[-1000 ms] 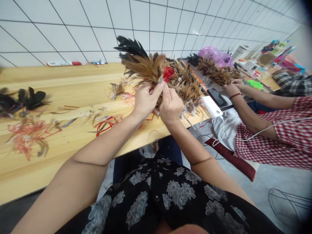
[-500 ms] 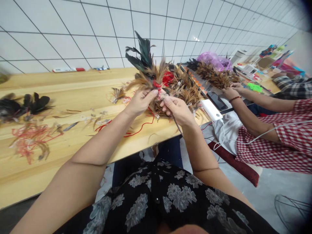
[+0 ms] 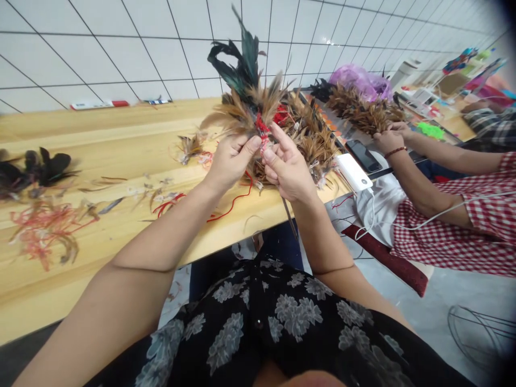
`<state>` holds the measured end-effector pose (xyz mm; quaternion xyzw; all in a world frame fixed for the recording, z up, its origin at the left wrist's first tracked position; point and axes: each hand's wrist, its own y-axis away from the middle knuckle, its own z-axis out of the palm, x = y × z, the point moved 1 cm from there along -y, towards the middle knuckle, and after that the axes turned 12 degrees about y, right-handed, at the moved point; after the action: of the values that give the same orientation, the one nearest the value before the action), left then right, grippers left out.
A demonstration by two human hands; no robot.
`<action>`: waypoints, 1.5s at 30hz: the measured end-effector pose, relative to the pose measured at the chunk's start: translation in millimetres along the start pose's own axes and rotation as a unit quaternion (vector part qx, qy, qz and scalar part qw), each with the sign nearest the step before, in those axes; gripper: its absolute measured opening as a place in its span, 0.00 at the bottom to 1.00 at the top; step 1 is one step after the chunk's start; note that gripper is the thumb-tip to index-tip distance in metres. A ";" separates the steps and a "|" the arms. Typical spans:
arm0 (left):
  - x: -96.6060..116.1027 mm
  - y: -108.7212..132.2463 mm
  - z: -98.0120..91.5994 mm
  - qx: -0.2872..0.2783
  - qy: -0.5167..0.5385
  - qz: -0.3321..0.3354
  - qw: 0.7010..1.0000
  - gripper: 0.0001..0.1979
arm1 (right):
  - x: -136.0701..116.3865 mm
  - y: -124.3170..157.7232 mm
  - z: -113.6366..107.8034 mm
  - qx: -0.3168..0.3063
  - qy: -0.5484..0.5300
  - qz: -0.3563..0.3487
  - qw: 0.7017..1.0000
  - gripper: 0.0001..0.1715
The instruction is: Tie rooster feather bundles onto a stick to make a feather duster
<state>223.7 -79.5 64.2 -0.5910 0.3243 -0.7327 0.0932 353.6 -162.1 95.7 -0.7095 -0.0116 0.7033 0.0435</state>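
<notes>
My left hand (image 3: 229, 160) pinches the base of a feather bundle (image 3: 246, 97), brown feathers with dark green-black ones standing up behind, bound with red thread. My right hand (image 3: 287, 167) is right beside it, thumb and forefinger pinched on the bundle's red-wrapped stem, other fingers raised. A thin dark stick hangs down below my right hand. A red thread (image 3: 229, 201) trails from the bundle onto the wooden table (image 3: 100, 156). A heap of brown feathers (image 3: 312, 142) lies just behind my hands.
Black feathers (image 3: 38, 167) and red thread scraps (image 3: 42, 228) lie at the table's left. A white power bank (image 3: 355, 172) and a phone (image 3: 363, 155) sit near the table's right end. A person in a red checked sleeve (image 3: 451, 236) handles another feather heap (image 3: 363, 113) on the right.
I have lifted the feather bundle and turned it upright, so the dark feathers now point up. My right hand shifted from gripping low to pinching the red-wrapped stem.
</notes>
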 end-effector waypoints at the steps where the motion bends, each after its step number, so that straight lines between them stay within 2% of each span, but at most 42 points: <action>1: 0.3 1.4 2.9 -0.008 0.006 0.004 1.000 0.33 | 0.9 -0.1 0.8 0.009 0.009 -0.005 1.000 0.27; 3: 1.9 3.6 7.0 -0.018 0.021 0.017 0.999 0.32 | 3.4 -1.1 1.0 0.005 0.006 -0.008 1.000 0.29; 6: 4.5 5.3 8.7 -0.002 0.016 0.025 1.000 0.33 | 8.2 -3.7 -0.7 -0.004 -0.014 0.001 1.000 0.31; 11: 4.7 6.0 9.7 0.008 -0.037 0.032 0.999 0.35 | 15.7 -6.4 -2.5 0.037 -0.041 0.003 0.998 0.30; 16: -2.9 8.2 19.4 0.021 0.030 -0.003 0.999 0.34 | 20.3 -5.2 -5.1 0.046 -0.069 -0.015 0.996 0.30; 19: -6.0 5.6 16.6 -0.027 0.047 -0.031 0.998 0.33 | 20.3 -3.5 -15.3 0.054 -0.040 -0.013 0.998 0.29; 22: -8.2 -5.9 -5.0 -0.089 -0.007 -0.056 0.994 0.29 | 20.4 -0.7 -38.0 0.083 0.029 -0.020 0.996 0.27; 24: -10.4 -17.2 -26.7 -0.080 -0.095 -0.049 0.991 0.24 | 22.5 2.8 -58.0 0.102 0.082 -0.033 0.991 0.26; 26: -13.1 -27.4 -45.8 -0.056 -0.210 -0.029 0.976 0.18 | 26.5 8.9 -78.1 0.126 0.120 -0.046 0.984 0.26; 29: -20.0 -32.3 -58.8 -0.127 -0.318 -0.054 0.938 0.09 | 33.0 24.2 -101.8 0.157 0.126 -0.064 0.977 0.25; 32: -28.5 -23.7 -59.5 -0.201 -0.307 -0.086 0.926 0.10 | 38.2 42.4 -116.1 0.179 0.109 -0.068 0.975 0.22; 37: -42.1 0.7 -50.3 -0.264 -0.314 -0.125 0.903 0.09 | 53.7 52.0 -124.2 0.192 0.126 -0.067 0.971 0.24; 42: -56.4 10.6 -42.9 -0.265 -0.304 -0.074 0.912 0.15 | 82.9 32.7 -111.5 0.156 0.146 -0.052 0.975 0.27; 45: -46.3 3.7 -50.7 -0.278 -0.331 -0.023 0.902 0.11 | 98.9 22.0 -99.8 0.164 0.130 -0.055 0.976 0.26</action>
<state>189.0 -39.7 20.1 -0.8085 0.4513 -0.3775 0.0103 453.3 -180.9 -4.0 -0.7763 0.0705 0.5939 0.1993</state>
